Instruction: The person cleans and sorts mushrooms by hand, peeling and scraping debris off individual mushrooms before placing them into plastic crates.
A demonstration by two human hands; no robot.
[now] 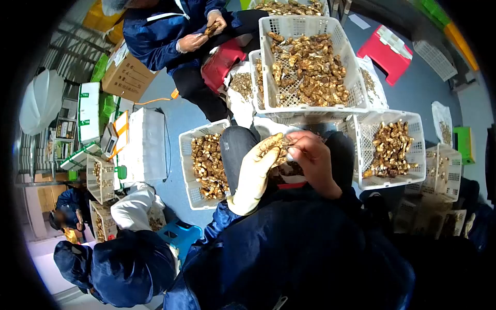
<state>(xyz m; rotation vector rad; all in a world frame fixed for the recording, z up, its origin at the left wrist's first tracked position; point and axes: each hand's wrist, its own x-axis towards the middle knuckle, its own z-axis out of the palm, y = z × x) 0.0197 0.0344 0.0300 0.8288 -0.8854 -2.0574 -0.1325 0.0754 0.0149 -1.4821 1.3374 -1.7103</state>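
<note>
Over my lap, my left hand (258,168), in a soiled pale glove, is closed around a brown knobbly root piece (279,148). My bare right hand (313,159) is pinched at the right side of that piece, its thumb and fingers together; whatever lies between the fingertips is too small to name. A white crate of similar pieces (209,166) stands left of my knees, and another crate (391,150) stands to the right. Beyond my hands is a large white crate (310,70) with many brown pieces.
A co-worker (160,39) sits across at the upper left, holding a piece in both hands. Other people in blue are at the lower left, by a blue stool (181,236). A red stool (381,54) stands at the upper right, a cardboard box (128,75) at the upper left.
</note>
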